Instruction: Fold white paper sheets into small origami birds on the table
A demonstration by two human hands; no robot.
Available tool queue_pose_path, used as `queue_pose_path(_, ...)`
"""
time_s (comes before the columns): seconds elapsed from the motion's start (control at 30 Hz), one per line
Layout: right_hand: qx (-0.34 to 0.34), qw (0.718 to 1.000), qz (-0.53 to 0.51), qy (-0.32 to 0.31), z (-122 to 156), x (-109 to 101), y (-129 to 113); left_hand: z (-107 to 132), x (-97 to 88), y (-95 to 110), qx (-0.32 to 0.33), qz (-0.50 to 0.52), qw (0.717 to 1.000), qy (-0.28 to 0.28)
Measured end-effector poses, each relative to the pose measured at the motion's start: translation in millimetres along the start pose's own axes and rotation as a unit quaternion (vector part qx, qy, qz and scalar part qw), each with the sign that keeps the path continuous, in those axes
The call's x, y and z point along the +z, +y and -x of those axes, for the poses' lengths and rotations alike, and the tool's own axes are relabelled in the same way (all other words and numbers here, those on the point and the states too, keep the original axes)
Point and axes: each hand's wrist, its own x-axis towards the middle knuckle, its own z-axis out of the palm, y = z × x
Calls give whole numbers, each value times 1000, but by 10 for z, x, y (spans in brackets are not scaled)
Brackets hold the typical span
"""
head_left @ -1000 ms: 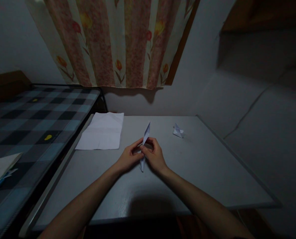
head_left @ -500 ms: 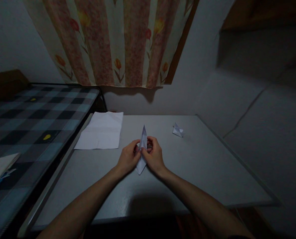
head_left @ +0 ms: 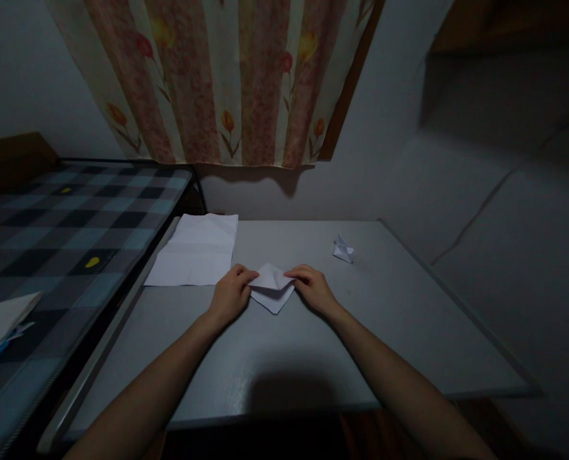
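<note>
A folded sheet of white paper is held between my two hands over the middle of the table. Its upper flap is spread wide, and the layers below come to a point towards me. My left hand pinches the paper's left corner between thumb and fingers. At the opposite corner, my right hand grips it in the same way. Farther back on the right lies a small folded paper figure, touched by neither hand.
Several white sheets lie stacked at the table's back left. The grey table meets the wall on its right. A checked mattress runs along the left side, with a pale folded item on it. A flowered curtain hangs behind.
The paper has gone from a narrow, upright folded shape to one pulled open sideways. My hands have moved apart to its left and right corners.
</note>
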Motion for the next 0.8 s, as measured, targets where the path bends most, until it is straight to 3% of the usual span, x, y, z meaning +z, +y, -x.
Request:
queue_pose_path(0.13, -53, 988, 112, -88, 35, -117, 70, -3, -42, -61, 117, -40, 990, -71)
queue_pose_path(0.23, -75, 968, 204, -128, 61, -167, 3, -5, -109, -46, 161, -59, 976, -135)
queue_pose_path(0.33, -85, 949, 263, -152, 86, -168, -130, 0, -156, 12, 165, -82, 970, -160)
queue_pose_path(0.47, -98, 934, 298, -171, 109, -115, -265, 11, -119, 95, 155, -112, 970, -149)
queue_pose_path(0.8, -150, 938, 224, -217, 132, -47, -261, -11, -29, 169, 142, -58, 977, -150)
